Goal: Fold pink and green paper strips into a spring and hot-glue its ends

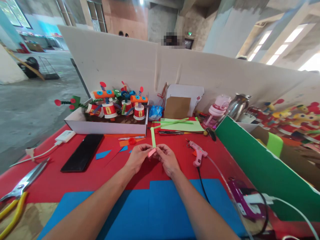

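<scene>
Between my two hands is a pair of paper strips, pinched over the red tabletop. The pink paper strip (pixel 151 152) is short and folded, and the light-green paper strip (pixel 153 137) rises from it, away from me. My left hand (pixel 140 154) grips the pink strip's left side between thumb and forefinger. On the other side my right hand (pixel 167 158) closes its fingertips where the two strips meet. A pink glue gun (pixel 198 152) lies to the right of my right hand. Blue card sheets (pixel 140 213) spread beneath my forearms.
Paper-cup figures (pixel 109 110) stand in a white box (pixel 107 127) at back left. A black phone (pixel 82 153) and large yellow-handled scissors (pixel 23 186) lie left. Green paper sheets (pixel 182 125) lie behind my hands. A green-sided box (pixel 260 170) and purple power unit (pixel 246 200) occupy the right.
</scene>
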`<state>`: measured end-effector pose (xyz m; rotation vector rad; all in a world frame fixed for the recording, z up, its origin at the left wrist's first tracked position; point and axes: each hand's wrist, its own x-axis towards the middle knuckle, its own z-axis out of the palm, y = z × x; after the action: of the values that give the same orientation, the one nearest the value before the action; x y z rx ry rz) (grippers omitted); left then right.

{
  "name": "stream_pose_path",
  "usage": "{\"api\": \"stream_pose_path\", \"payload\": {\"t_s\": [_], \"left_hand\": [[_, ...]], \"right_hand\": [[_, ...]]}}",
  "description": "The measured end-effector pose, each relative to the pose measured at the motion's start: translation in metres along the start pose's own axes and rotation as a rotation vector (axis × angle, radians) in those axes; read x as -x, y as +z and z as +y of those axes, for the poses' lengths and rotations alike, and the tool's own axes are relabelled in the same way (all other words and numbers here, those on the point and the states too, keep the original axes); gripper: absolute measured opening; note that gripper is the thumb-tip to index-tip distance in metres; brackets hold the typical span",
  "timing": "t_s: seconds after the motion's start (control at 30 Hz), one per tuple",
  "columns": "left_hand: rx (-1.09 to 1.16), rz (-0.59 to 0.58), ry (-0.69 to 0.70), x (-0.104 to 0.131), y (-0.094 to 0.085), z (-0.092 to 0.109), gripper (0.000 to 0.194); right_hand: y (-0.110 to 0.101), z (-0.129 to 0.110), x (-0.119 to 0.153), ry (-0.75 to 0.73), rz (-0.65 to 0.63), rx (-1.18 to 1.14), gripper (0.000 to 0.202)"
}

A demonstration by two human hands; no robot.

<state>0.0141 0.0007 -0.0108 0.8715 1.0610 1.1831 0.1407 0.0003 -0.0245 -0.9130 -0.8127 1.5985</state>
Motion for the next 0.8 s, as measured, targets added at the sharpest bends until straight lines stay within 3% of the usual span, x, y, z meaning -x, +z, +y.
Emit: {"api": "stream_pose_path", "payload": {"t_s": [0.3,0.8], "left_hand": [[-0.025,-0.065,0.081,0.0027,-0.0031,-0.0026,0.024],[0.082,-0.13,-0.041,0.0045,-0.0001,0.001,0.038]], "right_hand": [[0.0022,0.0009,-0.0005,-0.035,0.037,0.043,0.031],[-0.0014,0.001,-0.0013,-0.262,0.195,0.234,0.021]]}}
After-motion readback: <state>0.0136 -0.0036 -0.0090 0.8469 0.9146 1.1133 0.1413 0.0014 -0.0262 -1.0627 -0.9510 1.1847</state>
